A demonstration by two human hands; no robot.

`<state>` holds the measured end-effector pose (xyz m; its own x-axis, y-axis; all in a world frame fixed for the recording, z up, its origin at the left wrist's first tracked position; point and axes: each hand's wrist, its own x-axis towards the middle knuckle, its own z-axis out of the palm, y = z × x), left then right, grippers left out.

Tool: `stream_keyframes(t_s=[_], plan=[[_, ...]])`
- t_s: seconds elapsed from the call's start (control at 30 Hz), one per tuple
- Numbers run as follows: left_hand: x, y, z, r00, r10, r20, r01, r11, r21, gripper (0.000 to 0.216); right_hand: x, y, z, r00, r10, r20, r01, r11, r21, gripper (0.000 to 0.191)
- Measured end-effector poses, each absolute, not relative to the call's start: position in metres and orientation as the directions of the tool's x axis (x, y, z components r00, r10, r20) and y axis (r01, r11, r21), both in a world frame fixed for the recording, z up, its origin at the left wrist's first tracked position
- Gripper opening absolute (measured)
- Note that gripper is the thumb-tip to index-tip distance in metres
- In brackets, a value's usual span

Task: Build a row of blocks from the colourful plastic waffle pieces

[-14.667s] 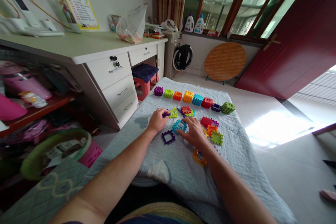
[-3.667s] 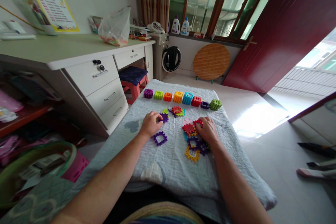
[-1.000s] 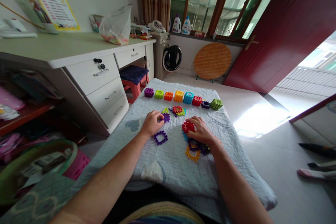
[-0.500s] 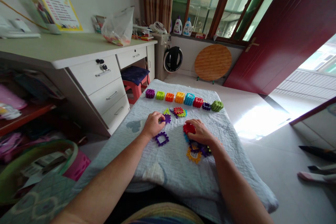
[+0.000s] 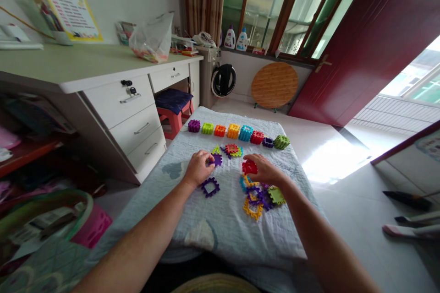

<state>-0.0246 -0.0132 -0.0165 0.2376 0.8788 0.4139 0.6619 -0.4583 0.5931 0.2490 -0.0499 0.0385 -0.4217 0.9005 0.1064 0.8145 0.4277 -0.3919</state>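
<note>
My left hand (image 5: 198,169) rests on the quilted cloth (image 5: 227,233), fingers closed on a purple puzzle piece (image 5: 216,160). A purple frame piece (image 5: 210,187) lies just below it. My right hand (image 5: 264,170) pinches a red puzzle piece (image 5: 249,167), lifted a little over a loose pile of flat pieces (image 5: 258,195) in yellow, purple, blue and green. Beyond both hands a small cluster of pieces (image 5: 232,150) lies on the cloth. A row of assembled coloured cubes (image 5: 237,131) runs along the far edge.
A white desk with drawers (image 5: 120,100) stands to the left, a red stool (image 5: 175,108) under it. A plastic bag (image 5: 151,41) sits on the desktop. A round wooden tabletop (image 5: 274,86) leans on the far wall. A basket (image 5: 44,224) is at lower left.
My right hand has lifted the red piece off the pile and moved it slightly up and left; a green piece now shows in the pile. My left hand stays on the purple piece.
</note>
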Motion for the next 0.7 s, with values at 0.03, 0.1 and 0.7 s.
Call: stream_keyframes(t_s=[0.03,0.1,0.7], plan=[[-0.025,-0.013,-0.016,0.241,0.879,0.412,0.661,-0.459,0.593,0.008,0.257,-0.042,0.043,-0.409,0.899,0.154,0.812,0.436,-0.389,0.055],[-0.024,-0.013,-0.016,0.238,0.882,0.406,0.662,-0.453,0.596,0.008,0.274,-0.022,0.052,-0.339,0.906,0.253,0.834,0.414,-0.364,0.052],[-0.023,-0.015,-0.009,0.229,0.892,0.390,0.652,-0.438,0.618,0.009,0.327,0.106,0.036,-0.107,0.960,0.257,0.923,0.192,-0.334,0.054]])
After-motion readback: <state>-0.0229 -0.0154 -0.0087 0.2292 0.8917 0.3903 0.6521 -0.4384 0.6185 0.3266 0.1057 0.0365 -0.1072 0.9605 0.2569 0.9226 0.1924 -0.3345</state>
